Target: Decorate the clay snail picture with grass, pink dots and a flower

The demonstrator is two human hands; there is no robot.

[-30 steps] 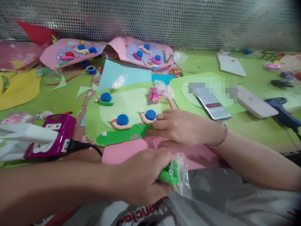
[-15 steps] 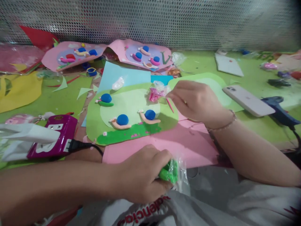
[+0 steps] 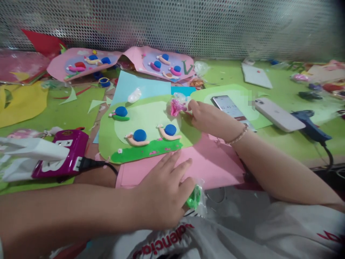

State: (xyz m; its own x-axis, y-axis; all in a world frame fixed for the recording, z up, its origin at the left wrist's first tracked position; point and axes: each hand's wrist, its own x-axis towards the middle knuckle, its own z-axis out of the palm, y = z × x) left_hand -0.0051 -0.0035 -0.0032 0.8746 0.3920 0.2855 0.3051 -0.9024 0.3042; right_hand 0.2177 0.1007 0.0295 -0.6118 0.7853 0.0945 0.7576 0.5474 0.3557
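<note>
My left hand (image 3: 167,190) is over the front edge of the pink sheet (image 3: 215,162), some fingers stretched out. Between its lower fingers and thumb is a clear bag of green clay (image 3: 194,197). At the right side of the green card (image 3: 106,135), my right hand (image 3: 212,120) has its fingertips bent together beside a clear bag of pink clay (image 3: 177,107). What they pinch, if anything, is hidden. On the card lie three clay snails with blue shells: a green-bodied snail (image 3: 120,113), a beige snail (image 3: 137,137) and another beige snail (image 3: 169,131).
Behind the card stand pink cards with small snails (image 3: 164,64). At left is a purple power strip (image 3: 64,149) with white plugs. To the right are a lit phone (image 3: 229,108), a white phone (image 3: 279,114) and a blue glue gun (image 3: 311,126). A perforated metal panel (image 3: 172,28) runs behind.
My right hand has shifted left and lower, uncovering the lit phone; the thin pink strip near its fingers is no longer visible. My left hand's upper fingers have stretched out onto the pink sheet.
</note>
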